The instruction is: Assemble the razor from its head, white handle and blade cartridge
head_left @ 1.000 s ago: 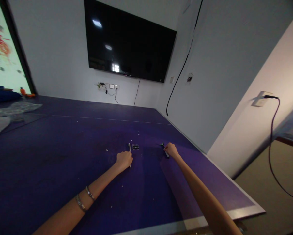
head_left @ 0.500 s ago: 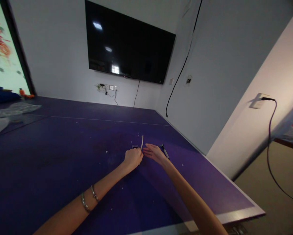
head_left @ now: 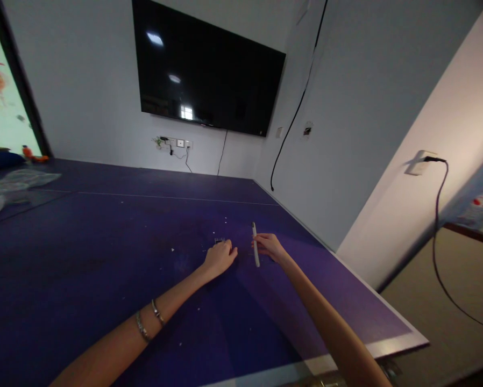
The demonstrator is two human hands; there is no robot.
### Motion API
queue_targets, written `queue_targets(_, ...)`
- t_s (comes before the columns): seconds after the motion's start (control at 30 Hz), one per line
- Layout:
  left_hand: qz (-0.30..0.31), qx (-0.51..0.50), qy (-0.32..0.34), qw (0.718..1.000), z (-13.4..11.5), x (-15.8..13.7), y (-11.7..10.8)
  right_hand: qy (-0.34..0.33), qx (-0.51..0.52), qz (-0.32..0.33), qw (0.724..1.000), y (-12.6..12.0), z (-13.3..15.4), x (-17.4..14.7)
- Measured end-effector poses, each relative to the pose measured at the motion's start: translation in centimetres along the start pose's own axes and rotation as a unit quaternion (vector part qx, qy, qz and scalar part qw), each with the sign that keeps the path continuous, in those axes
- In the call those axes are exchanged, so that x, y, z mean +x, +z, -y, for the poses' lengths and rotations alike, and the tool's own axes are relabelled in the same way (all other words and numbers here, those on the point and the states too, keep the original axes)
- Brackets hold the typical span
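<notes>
My left hand point(head_left: 220, 259) rests low over the purple table, fingers curled in and thumb to the right. What it holds, if anything, is hidden. Just beyond its knuckles lies a small dark, partly clear piece point(head_left: 219, 240), too small to name. To the right, my right hand point(head_left: 269, 246) pinches a slim, pale grey stick-like tool point(head_left: 256, 252) between thumb and fingers. The tool stands nearly upright in view, with a darker upper end. A gap separates the two hands.
Tiny white scraps point(head_left: 172, 249) dot the purple tabletop point(head_left: 104, 258). Clear plastic wrapping point(head_left: 23, 181) lies at the far left, near an orange item point(head_left: 34, 156). A black cable point(head_left: 292, 121) hangs down the wall by the table's right edge.
My right hand was open beside a dark-topped tool; now it grips a slim grey one. The pale strip upright at my left hand no longer shows there. The hands are farther apart.
</notes>
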State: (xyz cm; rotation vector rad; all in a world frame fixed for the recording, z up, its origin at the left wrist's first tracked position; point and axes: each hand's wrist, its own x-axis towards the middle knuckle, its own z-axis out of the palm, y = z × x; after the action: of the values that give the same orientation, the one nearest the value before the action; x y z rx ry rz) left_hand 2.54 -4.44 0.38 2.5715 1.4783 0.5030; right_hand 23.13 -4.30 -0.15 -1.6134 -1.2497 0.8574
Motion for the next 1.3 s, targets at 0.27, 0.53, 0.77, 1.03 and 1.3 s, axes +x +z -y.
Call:
queue_targets(0.27, -0.038, 0.013, 0.049, 0.998, 6.4, 2.8, 0.9, 0.02, -0.231, -0.105, 0.967, -8.1, -3.7, 2.5)
queue_targets(0.53, 0.029, -0.117, 0.023, 0.992, 9.0, 6.0, 3.9, -0.007, -0.401, -0.082, 0.912, -7.9, -6.6, 3.8)
queue_targets(0.77, 0.023, -0.152, 0.017, 0.988, 9.5, 6.3, 4.4, -0.011, -0.468, -0.069, 0.881, -7.4, -7.1, 4.2)
queue_targets(1.03, 0.006, -0.158, 0.019, 0.987, 9.4, 6.0, 4.2, -0.034, -0.501, -0.078, 0.861, -7.1, -5.5, 2.9)
queue_targets(1.3, -0.02, -0.166, 0.018, 0.986, 9.4, 6.0, 4.3, -0.158, -0.494, -0.047, 0.854, -5.2, -1.1, 1.0)
